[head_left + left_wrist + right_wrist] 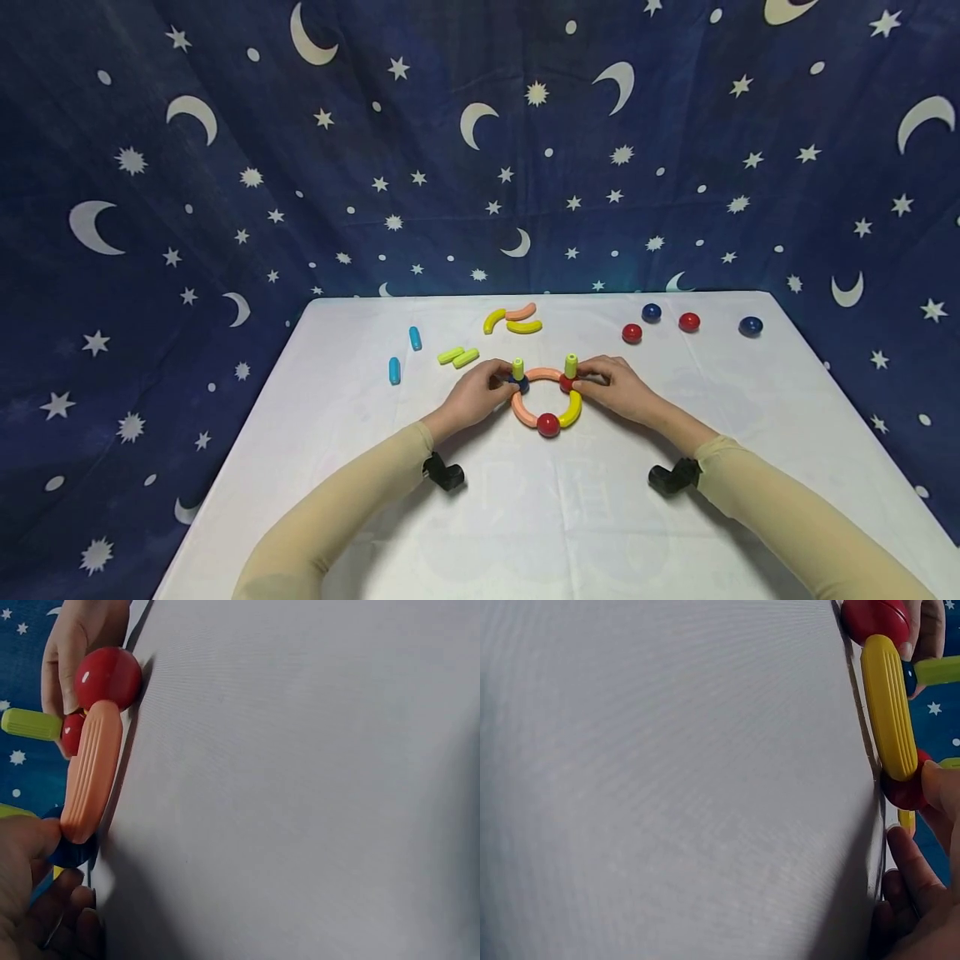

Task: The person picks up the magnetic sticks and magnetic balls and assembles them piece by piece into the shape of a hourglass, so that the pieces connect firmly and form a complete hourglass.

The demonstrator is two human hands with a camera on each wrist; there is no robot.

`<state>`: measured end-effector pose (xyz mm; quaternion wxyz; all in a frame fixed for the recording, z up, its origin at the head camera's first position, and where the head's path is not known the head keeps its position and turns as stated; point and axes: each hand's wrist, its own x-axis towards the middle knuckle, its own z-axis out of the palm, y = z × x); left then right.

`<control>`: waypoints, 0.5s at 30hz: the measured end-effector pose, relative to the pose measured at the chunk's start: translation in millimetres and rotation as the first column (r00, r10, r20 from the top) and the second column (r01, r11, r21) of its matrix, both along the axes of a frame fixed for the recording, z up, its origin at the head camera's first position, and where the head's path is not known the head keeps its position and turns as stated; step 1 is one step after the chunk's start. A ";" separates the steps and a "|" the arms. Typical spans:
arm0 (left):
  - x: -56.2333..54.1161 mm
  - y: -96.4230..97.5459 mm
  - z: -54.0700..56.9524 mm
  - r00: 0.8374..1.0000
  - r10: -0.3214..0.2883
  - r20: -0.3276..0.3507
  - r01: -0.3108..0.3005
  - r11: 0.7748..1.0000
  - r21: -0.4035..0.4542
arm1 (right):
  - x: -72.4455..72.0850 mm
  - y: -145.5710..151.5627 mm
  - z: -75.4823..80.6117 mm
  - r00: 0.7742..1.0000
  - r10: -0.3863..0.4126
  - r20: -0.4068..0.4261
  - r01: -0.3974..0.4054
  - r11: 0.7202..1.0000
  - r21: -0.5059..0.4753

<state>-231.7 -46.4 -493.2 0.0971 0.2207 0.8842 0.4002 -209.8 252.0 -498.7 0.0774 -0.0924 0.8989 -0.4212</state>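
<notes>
A ring of toy rods and balls lies on the table, made of salmon curved rods (522,411), a yellow curved rod (572,409) and balls at the joints. At its front sits a red ball (548,425). My left hand (476,393) pinches the blue ball (71,853) at the ring's left. On the right, my right hand (621,390) pinches another red ball (904,792). One short lime rod (518,369) stands upright on the blue ball, and a second lime rod (572,366) on the right-hand red ball. Fingers partly cover both gripped balls.
Behind the ring lie loose yellow curved rods (524,327) and a salmon one (521,312). Lime rods (466,358) and blue rods (394,371) are to the left. Loose red balls (689,322) and blue balls (751,326) rest at the back right, before a starry cloth (420,233).
</notes>
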 end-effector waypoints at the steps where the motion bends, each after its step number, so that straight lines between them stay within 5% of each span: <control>1: -0.2 0.4 0.2 1.000 0.016 0.004 -0.016 1.000 0.000 | 0.6 -0.6 0.3 1.000 -0.003 -0.004 0.003 1.000 0.000; 15: 5.5 -6.5 -2.1 0.999 0.030 0.011 -0.030 0.999 0.015 | 7.1 -2.7 2.4 0.999 -0.014 -0.051 0.015 1.000 0.007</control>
